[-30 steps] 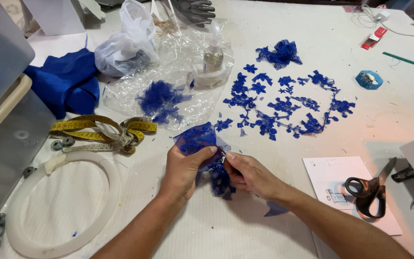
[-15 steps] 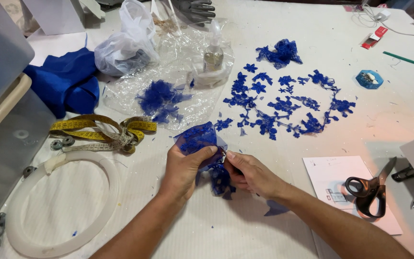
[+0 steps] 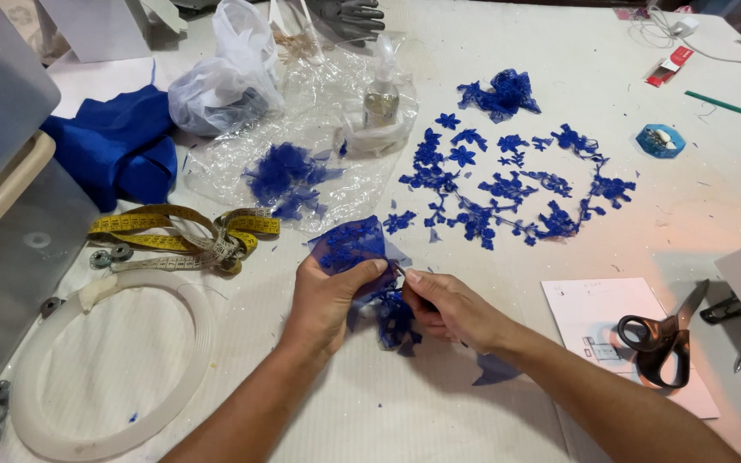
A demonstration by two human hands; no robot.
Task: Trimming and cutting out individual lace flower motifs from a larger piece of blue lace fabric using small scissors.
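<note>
Blue lace piece (image 3: 355, 246) held near centre of bench (image 3: 559, 51), lifted between both hands. Left hand (image 3: 326, 296) pinches its upper part: thumb over front, fingers (image 3: 369, 276) closed on fabric. Right hand (image 3: 449, 306) just right of it, fingers closed on lace's lower bunch, which hangs below both hands. Fingertips of both hands nearly meet at lace edge. Far right: cut blue lace motifs (image 3: 508, 184) spread flat. Left: yellow tape measure (image 3: 177, 231), white hoop (image 3: 113, 360). Near right: black scissors (image 3: 658, 334) on paper.
</note>
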